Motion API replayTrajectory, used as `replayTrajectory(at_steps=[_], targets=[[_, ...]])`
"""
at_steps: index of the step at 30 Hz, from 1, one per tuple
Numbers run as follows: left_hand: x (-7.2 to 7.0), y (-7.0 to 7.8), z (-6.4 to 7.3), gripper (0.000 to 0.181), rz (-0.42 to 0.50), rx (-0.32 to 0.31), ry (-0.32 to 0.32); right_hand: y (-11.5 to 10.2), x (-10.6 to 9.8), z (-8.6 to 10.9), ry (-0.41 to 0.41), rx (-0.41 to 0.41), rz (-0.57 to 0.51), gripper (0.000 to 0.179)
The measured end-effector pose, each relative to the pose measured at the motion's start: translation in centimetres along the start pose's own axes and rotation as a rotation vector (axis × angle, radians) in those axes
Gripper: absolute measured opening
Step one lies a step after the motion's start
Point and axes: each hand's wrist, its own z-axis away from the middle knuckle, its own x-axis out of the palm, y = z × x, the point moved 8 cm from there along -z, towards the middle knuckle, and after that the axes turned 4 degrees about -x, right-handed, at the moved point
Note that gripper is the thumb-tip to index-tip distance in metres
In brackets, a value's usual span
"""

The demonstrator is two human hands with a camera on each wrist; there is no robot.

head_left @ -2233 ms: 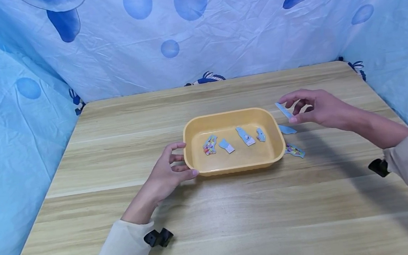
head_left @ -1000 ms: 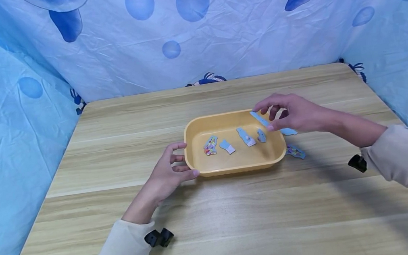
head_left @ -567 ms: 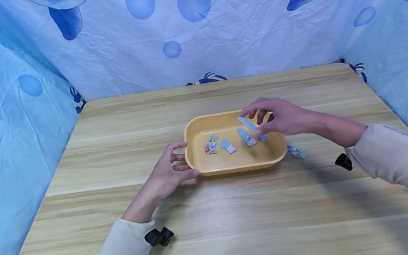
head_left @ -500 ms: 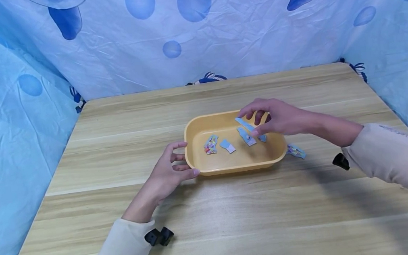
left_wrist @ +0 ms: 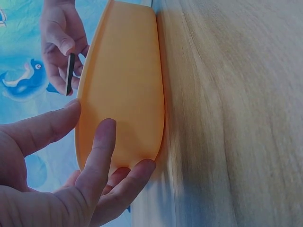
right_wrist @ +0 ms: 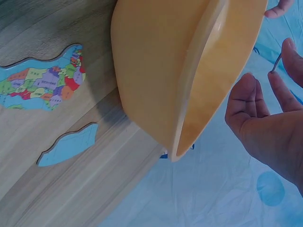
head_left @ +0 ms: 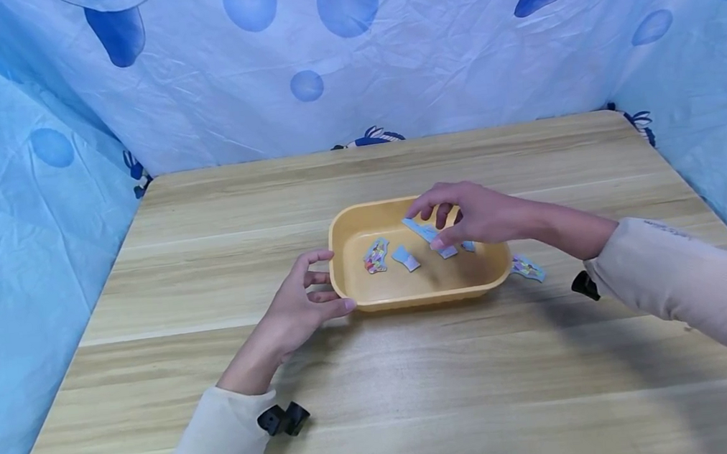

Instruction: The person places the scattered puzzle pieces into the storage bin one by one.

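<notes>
A yellow plastic tray (head_left: 409,300) stands on the wooden table. My left hand (head_left: 296,308) holds its left end, fingers bent against the end wall and rim. Over the tray's right half, my right hand (head_left: 475,213) pinches a light-blue puzzle piece (head_left: 418,228) between thumb and fingers. The right wrist view shows that piece edge-on, as does the left wrist view. Below it lie a multicoloured map piece (head_left: 376,255), a blue and pale piece (head_left: 406,258), and two others partly covered, one (head_left: 448,252) under the held piece and a small blue one (head_left: 467,245).
Right of the tray lies a colourful map piece (head_left: 526,268). A blue piece (right_wrist: 71,145) on the table shows in the right wrist view; the head view hides it behind my right hand. A blue printed cloth (head_left: 209,89) hangs around the table's back and sides.
From the table right of the tray, my right hand has carried the pinched blue piece left and over the tray, lowering slightly. My left hand has stayed at the tray's left end.
</notes>
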Motion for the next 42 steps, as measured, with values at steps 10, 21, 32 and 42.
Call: replayTrajectory(at_steps=[10,21,32,42], targets=[[0.1,-0.2,0.0,0.081,0.005,0.009,-0.002,-0.3,1.6,-1.3,-0.065,0.012,0.023,0.046],[0.1,-0.2,0.0,0.081,-0.012,0.004,0.001,-0.5,3.0,-2.3,-0.099,0.041,0.069,0.047],[0.1,-0.3,-0.1,0.082,-0.025,-0.007,0.005,-0.7,4.6,-3.4,-0.152,-0.002,0.08,0.047],[0.2,-0.3,0.1,0.08,-0.02,0.005,0.007,-1.0,6.0,-3.9,-0.178,-0.004,0.138,0.046]])
